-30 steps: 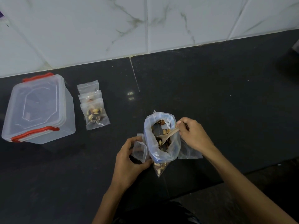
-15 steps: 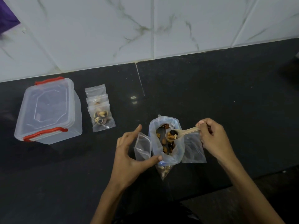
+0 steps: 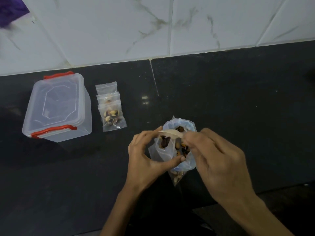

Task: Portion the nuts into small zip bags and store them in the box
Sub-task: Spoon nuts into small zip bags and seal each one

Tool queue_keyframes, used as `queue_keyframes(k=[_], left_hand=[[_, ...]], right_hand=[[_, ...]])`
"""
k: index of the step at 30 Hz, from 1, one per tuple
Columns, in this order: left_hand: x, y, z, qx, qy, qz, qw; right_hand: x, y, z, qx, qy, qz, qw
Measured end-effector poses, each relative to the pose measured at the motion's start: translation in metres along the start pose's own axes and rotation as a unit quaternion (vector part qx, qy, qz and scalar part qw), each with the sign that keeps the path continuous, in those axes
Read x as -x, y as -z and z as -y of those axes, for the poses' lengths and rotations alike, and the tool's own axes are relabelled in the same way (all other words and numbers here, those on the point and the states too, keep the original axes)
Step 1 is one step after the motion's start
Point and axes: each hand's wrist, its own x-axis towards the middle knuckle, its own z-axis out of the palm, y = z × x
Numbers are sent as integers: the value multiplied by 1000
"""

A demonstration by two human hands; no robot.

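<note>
Lower centre of the frame, on the dark tabletop [image 3: 221, 99]: two hands are working together over the large nut bag [image 3: 189, 160].

Left hand [image 3: 146, 159]: thumb and fingers are curling round a small zip bag [image 3: 162, 153], pinching its mouth wide, presumably so the opening is staying a fixed target just beside the supply.

Right hand [image 3: 219, 160]: fingertips are gripping the handle of a pale wooden spoon [image 3: 171, 133], whose bowl is tipping over the small bag's mouth; dark nuts [image 3: 165, 141] are showing inside it. Whether any are falling at this instant cannot be told.

Large nut bag: it is standing upright with its rim rolled down, likely to keep the mouth open and the spoon's travel short. More nuts are visible within.

Left of centre: filled small bags [image 3: 111, 109] are lying in an overlapping row, sealed ends toward the wall, seemingly staged beside the box [image 3: 58, 108] for loading in one go.

Left of the frame: the clear box is sitting with its red-clipped lid on, so storing is judged not yet begun.

Upper part of the frame: white marbled wall tiles [image 3: 119, 28].
</note>
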Motion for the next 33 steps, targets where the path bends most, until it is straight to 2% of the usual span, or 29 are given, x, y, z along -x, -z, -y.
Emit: queue_keyframes(k=[4, 7, 10, 12, 14, 20, 26, 33], left_hand=[[-1, -1, 6, -2, 16, 16, 1000], [0, 0, 8, -4, 12, 15, 1000], [-1, 4, 13, 15, 23, 24, 999], [-2, 7, 19, 20, 40, 43, 998], [-1, 8, 28, 7, 58, 78, 995], [-3, 5, 40, 40, 98, 150, 983], [-10, 5, 44, 83, 125, 183, 972], [-8, 2, 47, 113, 131, 174, 969]], right_hand=[[5, -3, 0, 24, 1, 5, 1000], [5, 3, -4, -12, -29, -26, 999], [2, 3, -30, -45, -148, -48, 987], [7, -13, -55, -23, -233, -6, 972], [17, -36, -74, -17, -277, 24, 960], [22, -73, -89, -105, -271, 8, 957], [11, -66, -104, -190, -247, 110, 944], [3, -52, -110, -196, -235, 224, 925]])
